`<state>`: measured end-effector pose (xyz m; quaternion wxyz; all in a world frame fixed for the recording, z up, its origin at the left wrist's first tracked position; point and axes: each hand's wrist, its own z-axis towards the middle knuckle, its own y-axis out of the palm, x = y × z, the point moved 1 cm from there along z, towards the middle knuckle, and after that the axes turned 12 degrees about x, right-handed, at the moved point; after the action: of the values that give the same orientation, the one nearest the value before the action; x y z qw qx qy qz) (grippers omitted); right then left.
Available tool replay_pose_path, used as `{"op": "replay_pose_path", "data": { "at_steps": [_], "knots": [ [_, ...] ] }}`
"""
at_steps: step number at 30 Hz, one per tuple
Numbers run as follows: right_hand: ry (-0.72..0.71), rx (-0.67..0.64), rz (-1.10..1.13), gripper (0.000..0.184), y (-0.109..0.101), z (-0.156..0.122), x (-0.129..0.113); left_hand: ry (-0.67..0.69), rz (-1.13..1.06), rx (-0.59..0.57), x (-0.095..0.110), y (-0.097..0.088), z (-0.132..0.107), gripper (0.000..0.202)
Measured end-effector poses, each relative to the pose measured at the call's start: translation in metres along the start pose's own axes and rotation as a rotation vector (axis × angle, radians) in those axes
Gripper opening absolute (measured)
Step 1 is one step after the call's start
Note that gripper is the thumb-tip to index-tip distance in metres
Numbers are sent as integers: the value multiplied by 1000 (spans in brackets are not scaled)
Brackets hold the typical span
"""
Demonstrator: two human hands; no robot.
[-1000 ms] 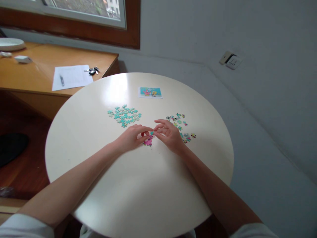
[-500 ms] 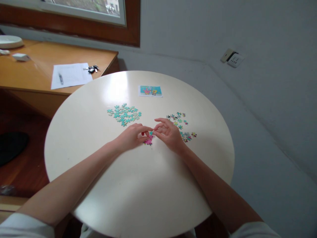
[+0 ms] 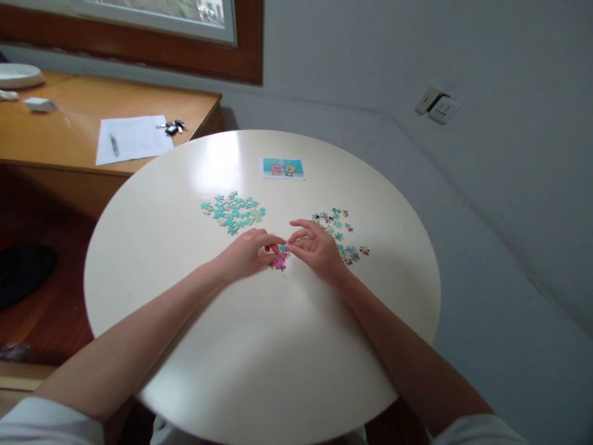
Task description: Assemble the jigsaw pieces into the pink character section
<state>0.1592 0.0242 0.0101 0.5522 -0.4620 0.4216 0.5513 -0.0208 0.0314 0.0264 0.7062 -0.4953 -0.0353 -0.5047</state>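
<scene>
My left hand (image 3: 250, 253) rests at a small cluster of pink puzzle pieces (image 3: 278, 262) on the white table. Its thumb and forefinger are curled round the cluster's upper edge. Close against it, my right hand (image 3: 315, 247) pinches with thumb and forefinger at a turquoise puzzle piece (image 3: 282, 248), which touches the top of the pink ones. The fingertips hide most of that join. Left of the hands lies a spread of turquoise puzzle pieces (image 3: 234, 212). Mixed-colour puzzle pieces (image 3: 351, 254) lie to the right, partly behind my right hand.
A picture card (image 3: 282, 168) with cartoon figures lies toward the far side of the round table (image 3: 259, 358). Beyond it on the left, a wooden desk (image 3: 69, 93) bears a paper sheet (image 3: 134, 137), a pen and keys (image 3: 174, 127). A wall stands at the right.
Both hands stay at the pink cluster with hardly any movement. The whole view has shifted very slightly.
</scene>
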Motion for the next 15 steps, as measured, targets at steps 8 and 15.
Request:
{"op": "replay_pose_path", "data": {
  "at_steps": [8,15],
  "knots": [
    [-53,23,-79,38,-2,1,4,-103,101,-85,-5,-9,3,22],
    [-266,28,-352,11,-4,1,1,-187,207,-207,-4,-10,4,24]
  ]
}}
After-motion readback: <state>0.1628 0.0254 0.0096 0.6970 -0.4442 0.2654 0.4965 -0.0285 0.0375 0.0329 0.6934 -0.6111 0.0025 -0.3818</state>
